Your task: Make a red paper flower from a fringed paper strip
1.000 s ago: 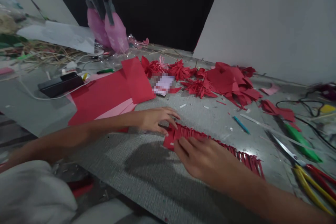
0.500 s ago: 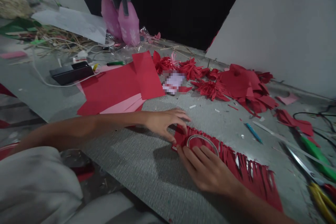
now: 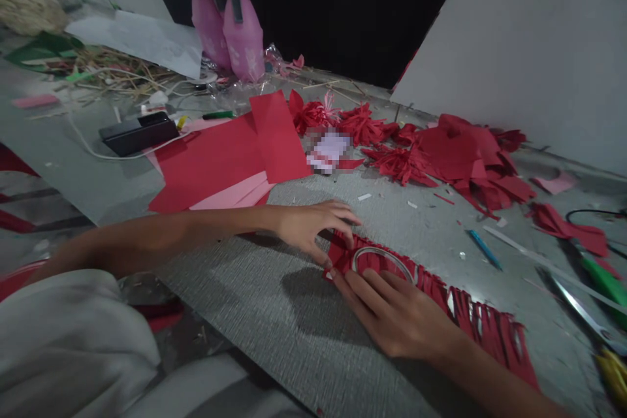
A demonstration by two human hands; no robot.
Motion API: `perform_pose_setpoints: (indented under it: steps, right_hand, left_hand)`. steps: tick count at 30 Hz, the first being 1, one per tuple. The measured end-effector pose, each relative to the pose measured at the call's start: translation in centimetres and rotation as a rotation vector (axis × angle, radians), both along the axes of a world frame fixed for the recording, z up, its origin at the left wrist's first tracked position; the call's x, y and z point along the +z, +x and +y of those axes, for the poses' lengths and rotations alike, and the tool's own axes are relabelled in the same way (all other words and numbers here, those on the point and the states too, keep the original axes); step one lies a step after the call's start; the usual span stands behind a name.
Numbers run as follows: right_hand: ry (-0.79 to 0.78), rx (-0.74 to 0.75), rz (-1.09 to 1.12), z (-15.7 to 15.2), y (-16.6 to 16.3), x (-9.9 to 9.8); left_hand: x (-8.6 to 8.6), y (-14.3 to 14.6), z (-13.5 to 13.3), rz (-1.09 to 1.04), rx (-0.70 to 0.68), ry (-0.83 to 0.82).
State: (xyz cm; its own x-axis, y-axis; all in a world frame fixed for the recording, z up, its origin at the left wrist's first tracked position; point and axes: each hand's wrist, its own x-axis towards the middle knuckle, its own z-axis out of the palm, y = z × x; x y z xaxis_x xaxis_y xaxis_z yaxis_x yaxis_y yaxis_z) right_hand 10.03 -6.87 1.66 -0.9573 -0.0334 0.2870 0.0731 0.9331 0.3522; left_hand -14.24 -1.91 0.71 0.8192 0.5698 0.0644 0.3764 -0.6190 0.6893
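Observation:
A long strip of red paper (image 3: pixel 509 346), cut into fringe along its far edge, lies slanted across the near part of the table. My left hand (image 3: pixel 311 228) rests at the strip's left end, thumb and forefinger curved around that end and holding it down. Over the strip, my right hand (image 3: pixel 392 307) has its fingers curled on a ring-shaped roll of clear tape (image 3: pixel 360 255). Red paper shows through the ring's middle. One fingertip of the right hand reaches the strip's left corner, close to my left thumb. The right palm hides part of the strip.
Red sheets (image 3: pixel 210 160) and fringed red paper flowers (image 3: pixel 404 160) lie beyond my hands. To the right are a blue pen (image 3: pixel 484 249), scissors (image 3: pixel 578 307) and a green-handled tool (image 3: pixel 605 281). Pink spray bottles (image 3: pixel 243 39) stand at the back; a black box (image 3: pixel 140 134) sits left.
The view has shifted slightly, so things appear a little further right. Both hands keep nearly the same places on the strip and the tape roll.

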Motion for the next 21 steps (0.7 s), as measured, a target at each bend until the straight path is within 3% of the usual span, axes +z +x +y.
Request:
perform_pose_setpoints:
  steps: [21]
  right_hand:
    - [-0.061,0.068,-0.002,0.83,-0.23,-0.86]
  left_hand:
    - [-0.01,0.05,-0.01,-0.079,0.021,-0.059]
